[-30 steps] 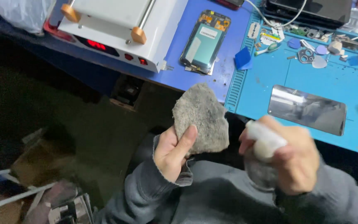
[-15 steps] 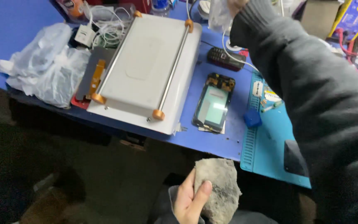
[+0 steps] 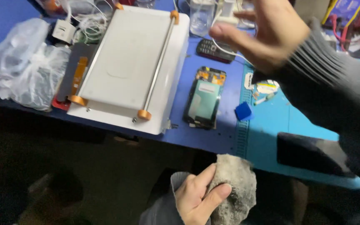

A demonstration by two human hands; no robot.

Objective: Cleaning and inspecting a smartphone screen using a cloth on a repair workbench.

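Gripping grey cloth (image 3: 233, 189), left hand (image 3: 196, 199); right hand (image 3: 267, 31) seemingly open, blurred.

Grey rough-napped cloth wad (image 3: 234, 189), near: matt, fuzzy. White flat-topped plastic machine (image 3: 126, 62), left: smooth, satin, with bright metal rods. Crumpled clear plastic bag (image 3: 19, 66), far left: glossy. Light-blue rubbery mat (image 3: 271, 125), right: matt. Grey ribbed knit sleeve (image 3: 334, 79): soft, matt.

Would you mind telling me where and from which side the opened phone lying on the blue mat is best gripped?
Probably across its two long edges, near the middle, coming from above. The opened phone lies flat, insides up, long and narrow, with bare blue mat on both long sides. The white machine stands apart to its left, so fingers should fit. The right hand hovers open nearest it; the left hand holds a grey cloth.
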